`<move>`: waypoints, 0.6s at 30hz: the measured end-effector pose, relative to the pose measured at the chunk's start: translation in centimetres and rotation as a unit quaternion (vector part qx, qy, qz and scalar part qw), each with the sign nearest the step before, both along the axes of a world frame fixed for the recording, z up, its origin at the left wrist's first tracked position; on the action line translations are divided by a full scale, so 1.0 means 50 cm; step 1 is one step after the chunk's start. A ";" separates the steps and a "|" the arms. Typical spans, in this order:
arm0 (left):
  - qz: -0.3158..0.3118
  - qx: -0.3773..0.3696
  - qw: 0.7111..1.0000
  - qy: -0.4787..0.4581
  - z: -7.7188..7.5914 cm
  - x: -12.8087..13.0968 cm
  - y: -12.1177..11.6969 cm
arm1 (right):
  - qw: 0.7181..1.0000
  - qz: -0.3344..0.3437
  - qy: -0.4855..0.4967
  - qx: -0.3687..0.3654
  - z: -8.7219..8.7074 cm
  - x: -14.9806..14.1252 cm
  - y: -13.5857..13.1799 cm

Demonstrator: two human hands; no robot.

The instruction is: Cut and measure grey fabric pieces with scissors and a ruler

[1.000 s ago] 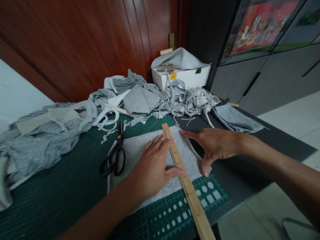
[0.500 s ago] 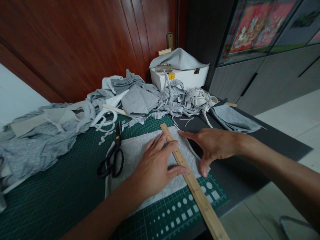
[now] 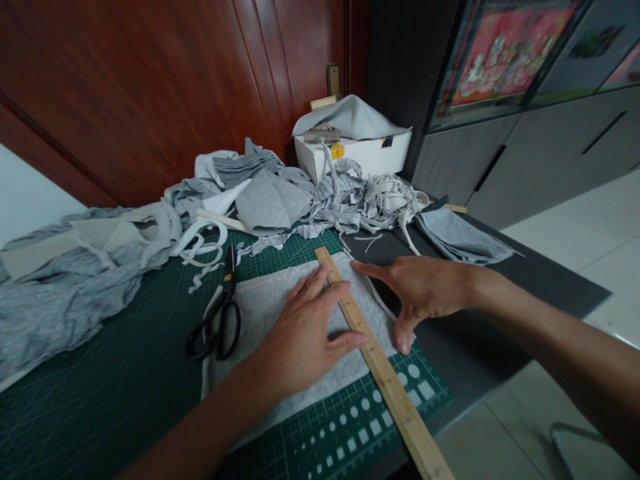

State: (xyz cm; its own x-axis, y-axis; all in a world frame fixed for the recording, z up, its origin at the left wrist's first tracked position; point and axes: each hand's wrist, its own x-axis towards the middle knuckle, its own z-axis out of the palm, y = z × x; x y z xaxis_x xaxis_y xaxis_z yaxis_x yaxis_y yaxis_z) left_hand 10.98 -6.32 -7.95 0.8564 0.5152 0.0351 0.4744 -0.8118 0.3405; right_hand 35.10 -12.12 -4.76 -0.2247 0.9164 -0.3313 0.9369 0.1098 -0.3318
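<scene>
A grey piece of fabric (image 3: 270, 293) lies flat on a green cutting mat (image 3: 165, 347). Across its right part runs a wooden ruler (image 3: 383, 373), slanting toward the near edge. My left hand (image 3: 305, 333) rests on the fabric with fingers spread, its fingertips and thumb pressing on the ruler. At the fabric's right edge is my right hand (image 3: 417, 293), index finger and thumb stretched wide apart and touching that edge; its other fingers are curled under. Black-handled scissors (image 3: 220, 323) lie over the fabric's left edge, blades pointing away.
Heaped grey fabric (image 3: 90, 267) fills the left and back. Behind my hands lie tangled fabric strips (image 3: 385, 197) and a white box (image 3: 360, 157) with cloth over it. Folded grey cloth (image 3: 463, 237) lies on the dark table (image 3: 545, 287) at right.
The whole view has shifted slightly, so things appear a little further left. Both hands, the ruler, the fabric and the scissors keep their places relative to each other.
</scene>
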 end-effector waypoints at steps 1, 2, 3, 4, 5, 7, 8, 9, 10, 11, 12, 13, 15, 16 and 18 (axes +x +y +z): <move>0.001 0.000 1.000 -0.002 0.000 -0.001 0.001 | 1.000 -0.002 0.003 0.001 0.000 0.000 0.000; 0.005 0.003 1.000 -0.007 0.001 -0.004 0.003 | 1.000 -0.003 0.006 0.003 0.001 0.001 -0.001; 0.016 0.010 1.000 -0.017 0.004 -0.010 0.008 | 1.000 -0.006 0.008 0.004 0.001 0.001 -0.001; 0.034 0.023 0.999 -0.029 0.010 -0.019 0.017 | 1.000 -0.008 0.009 0.003 0.001 0.002 -0.002; 0.066 0.041 0.996 -0.043 0.019 -0.032 0.028 | 1.000 -0.010 0.010 -0.001 0.001 0.003 -0.002; 0.153 0.083 0.983 -0.065 0.044 -0.069 0.059 | 1.000 -0.013 0.011 -0.005 0.000 0.004 -0.002; 0.220 0.097 0.969 -0.062 0.058 -0.091 0.077 | 1.000 -0.013 0.010 -0.005 -0.001 0.004 -0.002; 0.288 0.100 0.951 -0.043 0.073 -0.113 0.096 | 1.000 -0.012 0.009 -0.003 -0.003 0.004 -0.002; 0.353 0.090 0.931 -0.025 0.085 -0.136 0.114 | 1.000 -0.010 0.005 0.000 -0.004 0.003 -0.002; 0.403 0.071 0.912 -0.004 0.095 -0.156 0.130 | 1.000 -0.009 0.001 0.002 -0.005 0.003 -0.003; 0.423 0.055 0.904 0.028 0.102 -0.174 0.144 | 1.000 -0.008 -0.002 0.002 -0.006 0.002 -0.003; 0.429 0.037 0.900 0.064 0.105 -0.188 0.155 | 1.000 -0.008 -0.004 0.000 -0.007 0.002 -0.004; 0.411 0.014 0.905 0.110 0.102 -0.204 0.170 | 1.000 -0.011 -0.001 -0.003 -0.009 0.000 -0.005; 0.401 0.008 0.909 0.117 0.096 -0.206 0.175 | 1.000 -0.015 0.002 -0.006 -0.009 0.000 -0.006; 0.387 0.008 0.914 0.123 0.081 -0.203 0.181 | 1.000 -0.023 0.003 -0.009 -0.009 -0.001 -0.006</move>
State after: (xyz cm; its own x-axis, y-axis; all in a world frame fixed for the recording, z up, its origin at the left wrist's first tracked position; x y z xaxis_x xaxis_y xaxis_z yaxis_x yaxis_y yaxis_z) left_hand 0.85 2.73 -3.88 0.2183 0.9712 -0.0954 0.9692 -0.2043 0.1373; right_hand 35.04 -12.44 -5.22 -0.1835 0.9196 -0.3473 0.9391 0.0595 -0.3384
